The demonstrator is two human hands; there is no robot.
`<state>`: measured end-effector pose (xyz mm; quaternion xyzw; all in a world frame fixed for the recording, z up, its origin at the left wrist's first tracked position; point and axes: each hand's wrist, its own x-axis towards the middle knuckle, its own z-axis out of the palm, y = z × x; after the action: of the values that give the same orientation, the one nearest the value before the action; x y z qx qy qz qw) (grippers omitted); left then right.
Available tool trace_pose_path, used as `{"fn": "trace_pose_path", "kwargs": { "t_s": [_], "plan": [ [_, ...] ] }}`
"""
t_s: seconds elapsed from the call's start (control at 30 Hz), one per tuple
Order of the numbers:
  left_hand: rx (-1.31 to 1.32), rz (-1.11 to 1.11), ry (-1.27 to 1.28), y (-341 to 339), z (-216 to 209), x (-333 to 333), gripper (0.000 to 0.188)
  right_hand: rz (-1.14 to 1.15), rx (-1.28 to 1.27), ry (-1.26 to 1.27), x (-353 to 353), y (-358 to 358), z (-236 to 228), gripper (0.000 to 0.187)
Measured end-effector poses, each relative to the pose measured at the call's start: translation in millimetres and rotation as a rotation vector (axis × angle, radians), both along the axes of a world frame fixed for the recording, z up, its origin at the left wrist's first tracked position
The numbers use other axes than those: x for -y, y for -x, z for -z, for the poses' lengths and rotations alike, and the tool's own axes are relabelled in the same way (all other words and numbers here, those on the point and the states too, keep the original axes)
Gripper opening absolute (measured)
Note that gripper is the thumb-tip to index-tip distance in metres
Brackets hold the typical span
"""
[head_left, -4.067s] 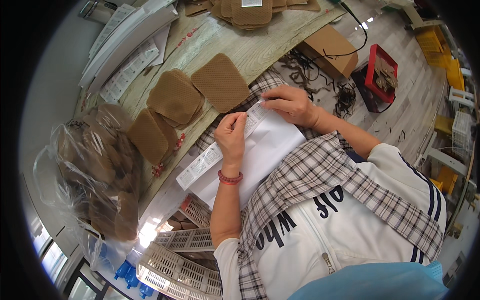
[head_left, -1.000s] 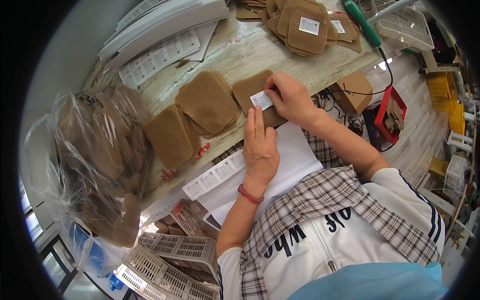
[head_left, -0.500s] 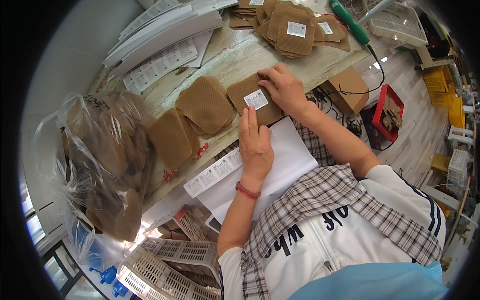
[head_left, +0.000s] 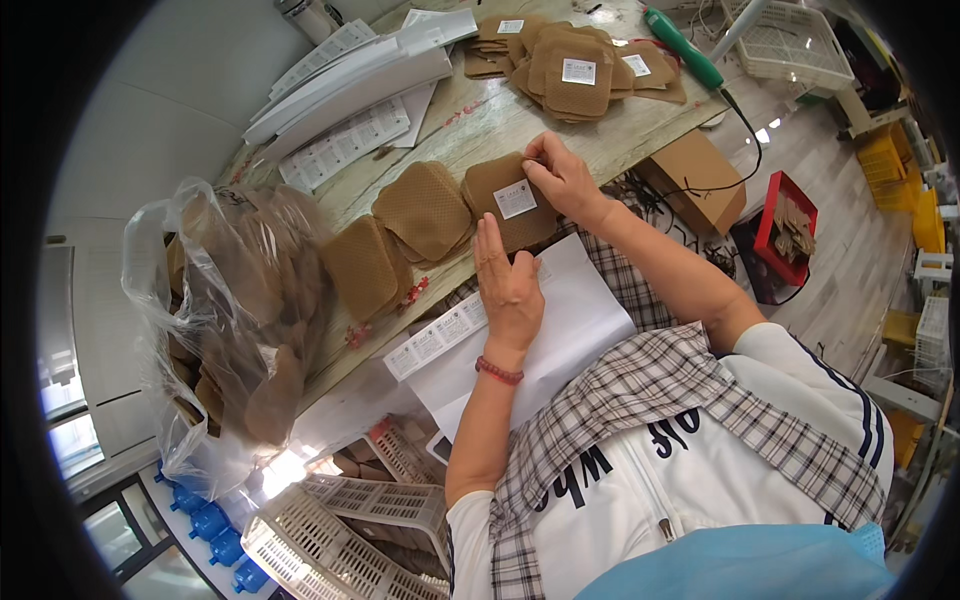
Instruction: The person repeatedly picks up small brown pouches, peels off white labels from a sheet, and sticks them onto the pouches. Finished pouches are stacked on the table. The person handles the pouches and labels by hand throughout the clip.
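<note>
A brown, textured square pad (head_left: 528, 232) with rounded corners lies near the table's front edge, a white printed label (head_left: 516, 199) on it. My right hand (head_left: 572, 182) pinches the pad's far right corner between thumb and fingers. Stretched out, the fingers of my left hand (head_left: 511, 295) reach the pad's near left edge, just below the label. Beneath that hand is a white sheet (head_left: 575, 312) with a strip of labels (head_left: 437, 343) along one edge; it lies over my lap. Plain brown pads (head_left: 425, 212) sit in overlapping stacks to the left.
A clear plastic bag (head_left: 240, 290) of brown pads stands at the left. Label sheets (head_left: 350, 90) are piled at the far left of the table, labelled pads (head_left: 568, 95) farther back. A green-handled tool (head_left: 690, 50) trails a cord. White crates (head_left: 320, 545) are below.
My right fingers have closed on the pad's corner. The left fingers have drawn slightly back off the label. The view has shifted a little.
</note>
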<state>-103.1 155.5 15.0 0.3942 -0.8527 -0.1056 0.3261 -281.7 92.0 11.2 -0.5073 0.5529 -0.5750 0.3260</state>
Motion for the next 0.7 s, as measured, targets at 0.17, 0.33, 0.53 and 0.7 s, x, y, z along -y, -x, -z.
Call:
{"fn": "trace_pose_path", "kwargs": {
  "t_s": [0.17,0.33,0.53,0.7],
  "plan": [
    [0.023,-0.006,-0.003,-1.8,-0.1,0.3,0.012,-0.038,0.151,0.008,15.6,13.7,17.1,0.017],
    [0.099,-0.028,0.01,-5.0,7.5,5.1,0.011,-0.008,0.286,0.053,28.3,46.0,-12.0,0.009],
    [0.056,-0.095,0.012,11.1,-10.2,2.1,0.01,0.686,-0.962,0.232,52.4,123.3,-62.2,0.045],
    [0.005,-0.129,-0.019,13.6,-6.1,7.6,0.012,-0.091,-0.606,0.282,-43.2,19.7,-39.0,0.021]
  ]
}}
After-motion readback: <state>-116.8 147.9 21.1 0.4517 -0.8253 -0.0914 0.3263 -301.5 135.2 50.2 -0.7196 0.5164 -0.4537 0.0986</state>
